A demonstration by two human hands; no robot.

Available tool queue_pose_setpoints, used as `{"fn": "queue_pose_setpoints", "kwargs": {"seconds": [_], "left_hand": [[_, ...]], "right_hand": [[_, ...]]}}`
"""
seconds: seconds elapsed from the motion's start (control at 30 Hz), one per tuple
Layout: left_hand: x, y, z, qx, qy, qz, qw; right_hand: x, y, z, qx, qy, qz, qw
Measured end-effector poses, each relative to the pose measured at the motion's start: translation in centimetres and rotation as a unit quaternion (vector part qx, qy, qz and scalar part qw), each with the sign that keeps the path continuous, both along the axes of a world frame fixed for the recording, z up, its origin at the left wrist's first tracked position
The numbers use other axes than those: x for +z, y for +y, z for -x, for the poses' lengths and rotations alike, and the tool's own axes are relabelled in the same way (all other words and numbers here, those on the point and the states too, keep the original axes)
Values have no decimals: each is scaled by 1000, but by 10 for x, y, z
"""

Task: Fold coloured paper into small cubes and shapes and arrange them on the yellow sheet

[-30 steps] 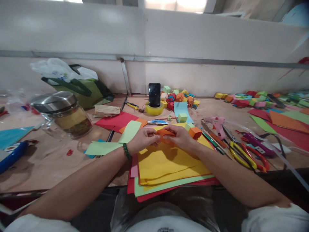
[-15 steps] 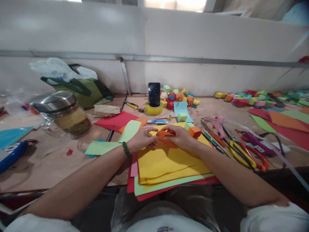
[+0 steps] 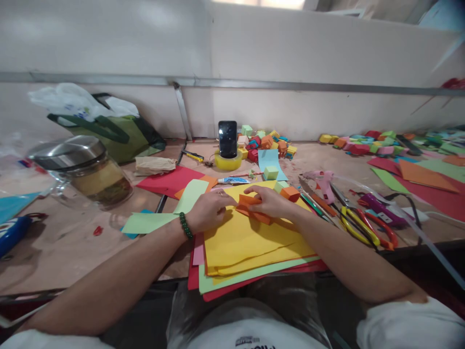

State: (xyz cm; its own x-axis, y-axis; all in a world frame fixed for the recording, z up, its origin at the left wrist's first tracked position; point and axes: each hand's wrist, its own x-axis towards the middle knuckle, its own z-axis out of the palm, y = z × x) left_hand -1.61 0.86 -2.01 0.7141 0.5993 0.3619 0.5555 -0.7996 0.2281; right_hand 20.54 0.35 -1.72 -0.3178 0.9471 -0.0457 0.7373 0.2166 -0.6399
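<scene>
Over the yellow paper sheets, the right hand alone now pinches the folded orange paper; the left hand has drawn just aside, loosely curled and seemingly empty, so shaping with both hands appears paused.

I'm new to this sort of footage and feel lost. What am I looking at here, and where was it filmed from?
There is no machine here, just a person's two bare hands, seen from one camera worn on the person's head, looking forward and down. The right hand holds a folded piece of orange paper. The left hand is close beside it, over a stack of yellow sheets. Around them on the table lie a pink glue gun and a pile of paper cubes. A phone stands upright at a roll of yellow tape, and a glass mug is off to the left.
</scene>
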Motion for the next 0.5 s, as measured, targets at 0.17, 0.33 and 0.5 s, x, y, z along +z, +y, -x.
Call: {"fn": "queue_pose_setpoints", "kwargs": {"seconds": [0.17,0.33,0.5], "left_hand": [[-4,4,-2,-58,81,-15,995],[-6,3,-5,-63,102,-10,993],[-10,2,-8,-54,95,9,994]], "right_hand": [[4,-4,2,-4,-3,26,1000],[10,-7,4,-2,-25,26,999],[11,-8,6,-2,-70,15,997]]}}
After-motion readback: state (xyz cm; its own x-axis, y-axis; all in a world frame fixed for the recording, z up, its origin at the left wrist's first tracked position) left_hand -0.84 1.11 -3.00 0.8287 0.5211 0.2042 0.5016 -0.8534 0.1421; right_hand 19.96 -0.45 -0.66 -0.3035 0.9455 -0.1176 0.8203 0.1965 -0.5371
